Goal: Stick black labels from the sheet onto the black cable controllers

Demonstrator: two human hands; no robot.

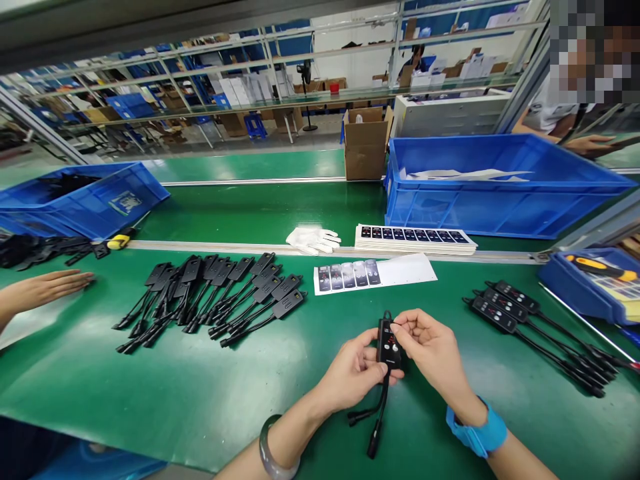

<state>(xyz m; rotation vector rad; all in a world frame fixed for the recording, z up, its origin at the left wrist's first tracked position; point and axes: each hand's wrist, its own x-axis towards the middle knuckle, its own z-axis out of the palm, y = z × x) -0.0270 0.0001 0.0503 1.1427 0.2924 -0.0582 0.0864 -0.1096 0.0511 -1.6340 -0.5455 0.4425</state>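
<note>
A small black controller box (388, 347) with a printed face label and two short cables lies in my left hand (353, 370). The left fingers wrap its side and lower end, thumb near the cable end. My right hand (430, 350) is closed at the upper right of the box, thumb pressed on the label's edge. Left of my hands lies a loose pile of black controller boxes (243, 269), cables toward me. To the right, several labelled controller boxes (495, 313) lie side by side. Beyond my hands rests a label sheet (405, 273) with printed dark labels on its left part.
A stack of label sheets (415, 241) and a white glove (313, 240) lie farther back. Blue bins (500, 207) stand behind, with a cardboard box (366, 143) beside them. Another person's hand (55, 288) rests at left. A smaller blue bin (575, 287) holds a yellow cutter (603, 267).
</note>
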